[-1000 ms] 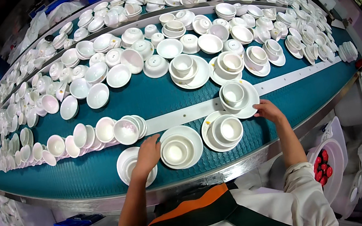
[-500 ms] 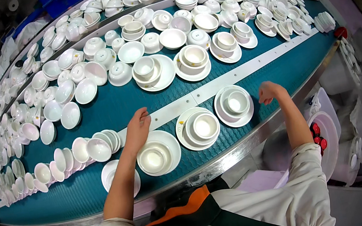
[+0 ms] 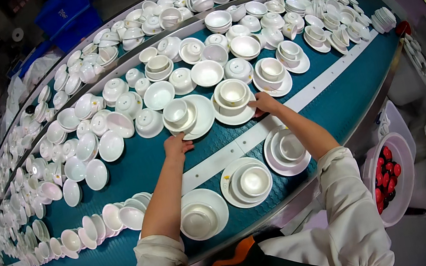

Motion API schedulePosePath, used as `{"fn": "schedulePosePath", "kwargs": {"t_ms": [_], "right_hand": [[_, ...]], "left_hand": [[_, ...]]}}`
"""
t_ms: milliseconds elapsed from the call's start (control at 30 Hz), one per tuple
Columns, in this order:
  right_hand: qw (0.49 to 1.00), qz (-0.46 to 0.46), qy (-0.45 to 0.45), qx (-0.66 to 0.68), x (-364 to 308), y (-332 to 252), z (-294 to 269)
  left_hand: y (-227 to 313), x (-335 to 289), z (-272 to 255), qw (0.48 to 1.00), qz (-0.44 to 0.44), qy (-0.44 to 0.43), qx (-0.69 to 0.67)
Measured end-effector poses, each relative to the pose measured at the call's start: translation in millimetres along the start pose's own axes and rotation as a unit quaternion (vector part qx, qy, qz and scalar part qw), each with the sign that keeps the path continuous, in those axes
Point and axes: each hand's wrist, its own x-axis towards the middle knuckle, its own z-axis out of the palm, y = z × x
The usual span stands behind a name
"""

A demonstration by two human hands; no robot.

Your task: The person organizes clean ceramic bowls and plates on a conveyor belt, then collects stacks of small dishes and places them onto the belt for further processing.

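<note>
My left hand (image 3: 178, 146) reaches over the white divider strip. Its fingertips are at the near rim of a large white plate (image 3: 204, 113) that bears a small bowl (image 3: 176, 111), and the thumb stands apart. My right hand (image 3: 264, 103) pinches the right rim of another white plate (image 3: 232, 120), which carries nested bowls (image 3: 233, 92). Below my arms, on the near side of the strip, stand a bowl in a large dish (image 3: 199, 221), a plate with nested bowls (image 3: 250, 180) and a similar stack (image 3: 287, 148), partly covered by my right forearm.
The teal conveyor belt (image 3: 142, 151) is crowded with white bowls and plates. A white strip (image 3: 223, 157) divides it. Leaning bowls (image 3: 90, 228) form a row at the near left. A pale tub (image 3: 407, 201) with red and black pieces stands right. Blue crates (image 3: 64, 14) are behind.
Both hands have moved forward across the divider strip to the plates beyond it. My right hand has taken hold of a plate rim. The view has shifted a little.
</note>
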Motion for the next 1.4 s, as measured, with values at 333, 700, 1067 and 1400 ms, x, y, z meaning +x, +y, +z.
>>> {"fn": "schedulePosePath", "kwargs": {"t_ms": [333,700,1067,1400], "right_hand": [[0.985,-0.063,0.010,0.162,-30,32,-34],[0.980,-0.011,0.145,0.134,-128,83,-157],[0.981,0.188,0.051,-0.016,-168,128,-184],[0.947,-0.211,-0.009,-0.241,-109,20,-90]], "left_hand": [[-20,-18,8,0.993,0.067,-0.045,-0.085],[-1,-76,22,0.979,0.133,-0.114,-0.104],[10,-196,-57,0.982,0.107,-0.152,-0.043],[-23,-337,-194,0.978,0.148,0.118,-0.082]]}}
